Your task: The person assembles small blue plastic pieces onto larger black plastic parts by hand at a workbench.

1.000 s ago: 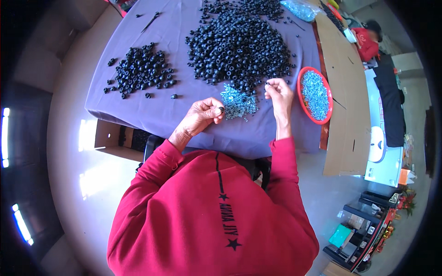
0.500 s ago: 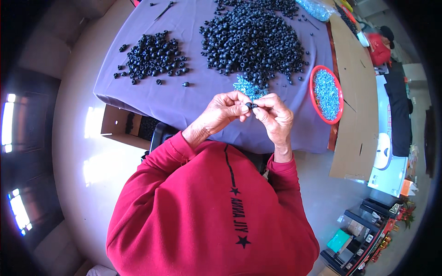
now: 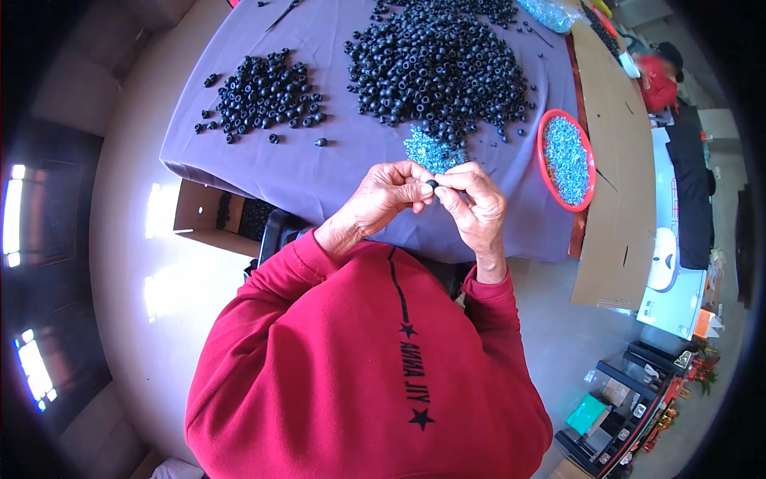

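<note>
My left hand (image 3: pixel 381 195) and my right hand (image 3: pixel 475 202) meet above the near edge of a purple-covered table (image 3: pixel 335 172), and their fingertips pinch one small black bead (image 3: pixel 432 184) between them. Just beyond the hands lies a little heap of tiny pale blue pieces (image 3: pixel 428 152). A big pile of black beads (image 3: pixel 439 60) spreads further back, and a smaller pile of black beads (image 3: pixel 263 96) sits to the left. A red round tray (image 3: pixel 565 158) full of pale blue pieces stands right of my right hand.
A long brown cardboard sheet (image 3: pixel 614 176) runs along the table's right side. An open cardboard box (image 3: pixel 209 217) sits on the floor under the table's left corner. Another person in red (image 3: pixel 659 76) is at the far right. Shelves with clutter (image 3: pixel 630 399) stand at the lower right.
My hands were apart a second ago, the right one near the blue heap. They came together over the table's near edge and now hold the black bead between them.
</note>
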The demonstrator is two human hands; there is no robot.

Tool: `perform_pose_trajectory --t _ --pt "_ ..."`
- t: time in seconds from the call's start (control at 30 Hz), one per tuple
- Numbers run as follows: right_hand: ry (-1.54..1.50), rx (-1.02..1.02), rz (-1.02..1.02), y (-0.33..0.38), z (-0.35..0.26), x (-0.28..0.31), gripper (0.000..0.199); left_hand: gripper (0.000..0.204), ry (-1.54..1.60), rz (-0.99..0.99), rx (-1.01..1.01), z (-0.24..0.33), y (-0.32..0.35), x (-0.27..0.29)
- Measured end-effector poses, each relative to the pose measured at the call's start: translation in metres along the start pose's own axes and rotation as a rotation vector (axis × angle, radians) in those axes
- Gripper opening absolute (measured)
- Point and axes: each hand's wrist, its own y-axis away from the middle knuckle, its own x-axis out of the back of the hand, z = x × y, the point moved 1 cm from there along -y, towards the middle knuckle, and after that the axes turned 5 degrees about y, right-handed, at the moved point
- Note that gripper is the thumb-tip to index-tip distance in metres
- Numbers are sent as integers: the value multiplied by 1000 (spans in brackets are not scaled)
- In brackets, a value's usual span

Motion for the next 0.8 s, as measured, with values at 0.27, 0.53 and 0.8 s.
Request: perform_pose_trajectory --t 0.27,0.53,0.8 --pt "-234 -272 63 13 3 -6 12 15 -52 34 -125 -4 -1 -3" --pt "-69 -54 130 11 5 -7 13 15 -5 96 -131 -11 0 -8" --pt "195 38 143 10 -5 -9 18 14 -85 175 -202 -16 2 -9"
